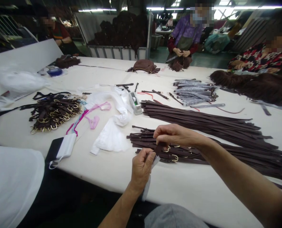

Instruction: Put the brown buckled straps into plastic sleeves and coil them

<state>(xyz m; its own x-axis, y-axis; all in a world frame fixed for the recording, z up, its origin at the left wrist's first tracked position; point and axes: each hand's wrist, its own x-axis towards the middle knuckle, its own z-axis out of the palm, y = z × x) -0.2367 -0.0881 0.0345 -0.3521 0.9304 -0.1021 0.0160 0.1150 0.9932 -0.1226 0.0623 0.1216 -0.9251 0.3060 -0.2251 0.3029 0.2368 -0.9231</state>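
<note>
Close to the table's front edge, my left hand (pixel 141 166) pinches a dark brown leather strap (pixel 159 148). The fingers of my right hand (pixel 171 135) are closed on the strap's upper end, just above and to the right. A thin translucent plastic strip (pixel 146 187) hangs below my left fingers; how it joins the strap is hidden. Under and behind my right hand lies a bundle of brown straps with gold buckles (pixel 175 158). A longer pile of plain brown straps (pixel 202 123) stretches behind it to the right.
A tape dispenser (pixel 135 103) and white plastic sheeting (pixel 112 136) lie left of my hands. Farther left are buckled straps (pixel 57 114) and a white power bank (pixel 66 145). Plastic-wrapped straps (pixel 195 91) and a brown bag (pixel 144 66) lie farther back. Co-workers (pixel 185 34) are across the table.
</note>
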